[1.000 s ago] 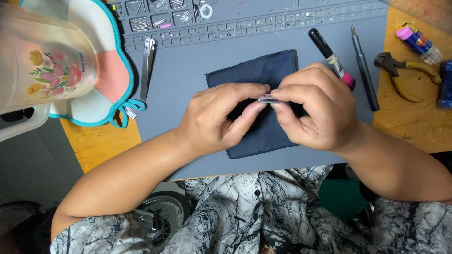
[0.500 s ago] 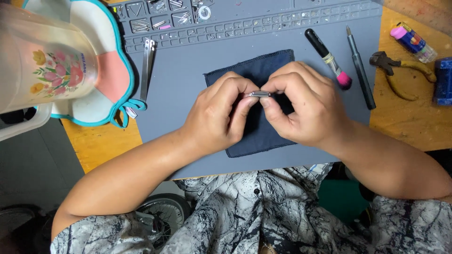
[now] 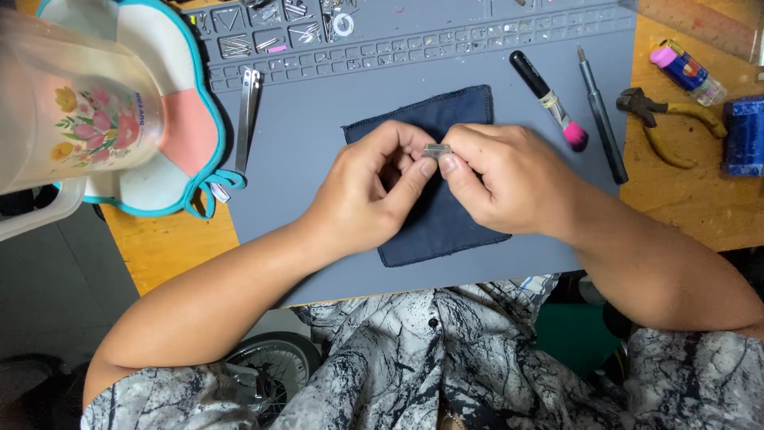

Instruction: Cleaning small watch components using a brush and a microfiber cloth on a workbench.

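Both hands (image 3: 446, 187) with the small metal piece (image 3: 437, 150) shifted slightly left over the cloth (image 3: 446, 215)

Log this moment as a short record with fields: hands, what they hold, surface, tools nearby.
left hand: left hand pinches a small metal part from the left
right hand: right hand pinches the same part from the right
under hands: dark blue cloth on a grey work mat
right of cloth: pink-tipped pen, dark pen tool, pliers
left of cloth: tweezers, floral plastic jug
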